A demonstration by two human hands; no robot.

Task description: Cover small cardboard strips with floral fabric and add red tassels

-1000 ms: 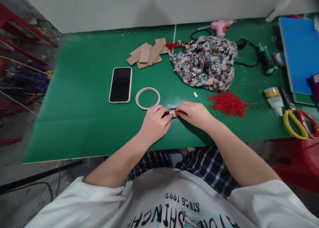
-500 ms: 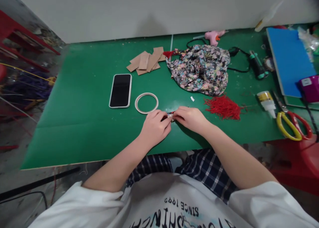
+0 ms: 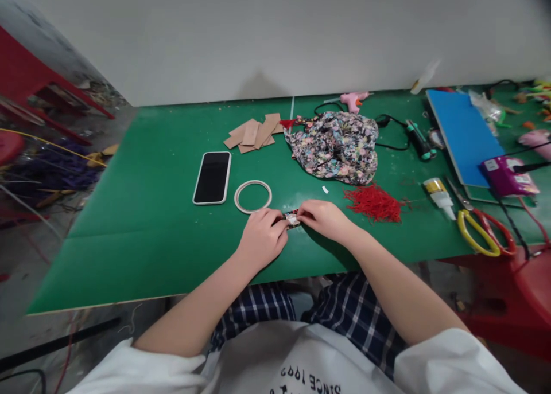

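Note:
Between my two hands, low over the green table, is a small piece of dark patterned cloth (image 3: 293, 218) with a whitish patch in its middle. My left hand (image 3: 263, 236) pinches its left end, and my right hand (image 3: 323, 217) has its fingers closed on the right end. Both ends are partly hidden by the fingers. Just beyond my left hand lies a roll of pale tape (image 3: 237, 201), flat on the table. A heap of red threads (image 3: 374, 203) is to the right of my right hand, and a tiny white scrap (image 3: 325, 190) rests in front of it.
Behind lie a phone (image 3: 212, 177), cardboard strips (image 3: 253, 133), floral fabric (image 3: 338, 147) and a pink glue gun (image 3: 353, 101). At right are a glue bottle (image 3: 438, 194), scissors (image 3: 477, 231), a green-black tool (image 3: 419, 141) and a blue board (image 3: 467, 133). The table's front edge runs near my lap.
My view has tilted up and turned slightly right. More of the cloth piece and its white patch shows between my fingers, and my hands are slightly farther apart.

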